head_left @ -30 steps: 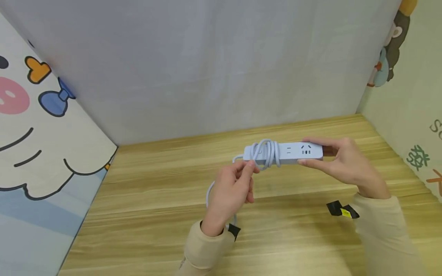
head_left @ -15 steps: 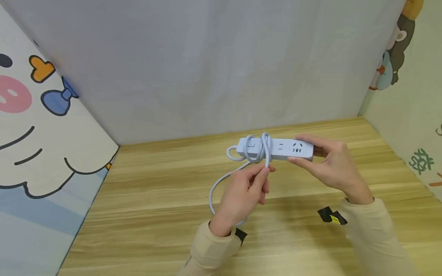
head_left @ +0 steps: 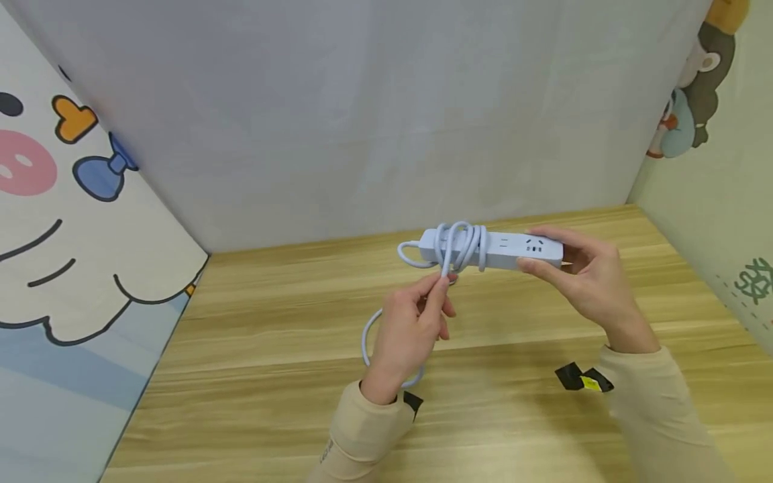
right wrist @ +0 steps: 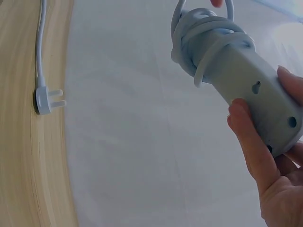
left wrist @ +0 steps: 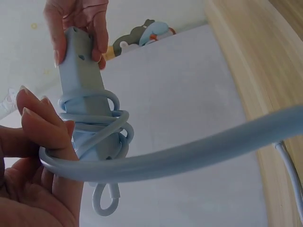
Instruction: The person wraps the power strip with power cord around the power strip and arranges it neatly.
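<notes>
A white power strip (head_left: 501, 248) is held above the table, several turns of its own cord (head_left: 461, 245) wrapped around its left half. My right hand (head_left: 588, 282) grips the strip's right end, thumb on the near edge and fingers on the far one. Just below the wraps, my left hand (head_left: 413, 322) pinches the cord between thumb and fingers. From that hand the loose length (left wrist: 189, 161) runs away across the left wrist view. The plug (right wrist: 43, 100), with its prongs showing, lies on the wood in the right wrist view.
The wooden table (head_left: 253, 402) is backed by a pale grey wall (head_left: 386, 121). A cartoon-printed panel (head_left: 84, 248) stands at the left, another printed wall (head_left: 718, 201) at the right. Black tape pieces (head_left: 582, 378) show by the right sleeve.
My left hand has carried the cord round the strip, moving right and then back left, adding to the wraps. The strip, still in my right hand, shifted left, then back right and slightly up.
</notes>
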Demonstrator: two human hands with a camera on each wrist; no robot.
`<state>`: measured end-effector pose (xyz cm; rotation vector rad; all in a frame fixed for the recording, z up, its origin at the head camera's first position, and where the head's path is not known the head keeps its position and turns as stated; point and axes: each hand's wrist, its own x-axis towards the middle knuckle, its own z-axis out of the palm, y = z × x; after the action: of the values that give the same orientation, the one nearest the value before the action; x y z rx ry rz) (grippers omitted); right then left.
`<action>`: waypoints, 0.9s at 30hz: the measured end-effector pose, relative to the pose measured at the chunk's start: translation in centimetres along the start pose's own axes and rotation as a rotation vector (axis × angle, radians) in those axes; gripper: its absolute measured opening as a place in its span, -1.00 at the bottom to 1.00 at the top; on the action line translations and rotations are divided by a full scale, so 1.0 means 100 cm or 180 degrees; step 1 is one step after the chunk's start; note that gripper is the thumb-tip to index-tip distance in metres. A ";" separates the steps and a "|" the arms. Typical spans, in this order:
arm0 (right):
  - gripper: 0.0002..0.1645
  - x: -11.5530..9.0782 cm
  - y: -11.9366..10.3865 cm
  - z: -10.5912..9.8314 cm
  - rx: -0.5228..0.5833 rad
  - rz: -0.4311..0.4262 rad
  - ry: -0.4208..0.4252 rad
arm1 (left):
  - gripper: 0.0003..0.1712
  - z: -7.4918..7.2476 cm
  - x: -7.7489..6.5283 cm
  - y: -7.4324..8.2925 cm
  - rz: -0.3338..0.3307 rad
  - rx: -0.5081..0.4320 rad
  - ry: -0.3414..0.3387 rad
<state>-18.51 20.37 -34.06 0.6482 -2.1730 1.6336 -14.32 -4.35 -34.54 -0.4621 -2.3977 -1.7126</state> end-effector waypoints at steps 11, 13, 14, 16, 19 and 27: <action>-0.49 0.000 0.004 0.005 0.0854 0.0158 -0.0026 | -0.70 0.001 -0.001 0.000 -0.0075 -0.0243 -0.0125; -0.48 0.000 0.002 0.005 0.1007 0.0283 0.0016 | -0.70 0.001 -0.001 0.002 -0.0139 -0.0466 -0.0274; -0.48 -0.001 0.001 0.005 0.1081 0.0344 0.0037 | -0.70 0.000 -0.001 0.003 -0.0171 -0.0566 -0.0346; -0.49 -0.001 0.000 0.005 0.1248 0.0440 0.0068 | -0.70 -0.001 -0.002 0.005 -0.0212 -0.0711 -0.0463; -0.48 0.000 0.000 0.006 0.1478 0.0455 0.0071 | -0.71 -0.001 -0.002 0.008 -0.0225 -0.0797 -0.0516; -0.51 0.002 0.004 0.011 0.1873 0.0308 0.0079 | -0.68 0.000 -0.004 0.008 -0.0152 -0.0772 -0.0503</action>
<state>-18.90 19.41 -34.54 0.6722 -1.7160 2.3422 -13.68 -4.16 -33.91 -0.5984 -2.3293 -2.0733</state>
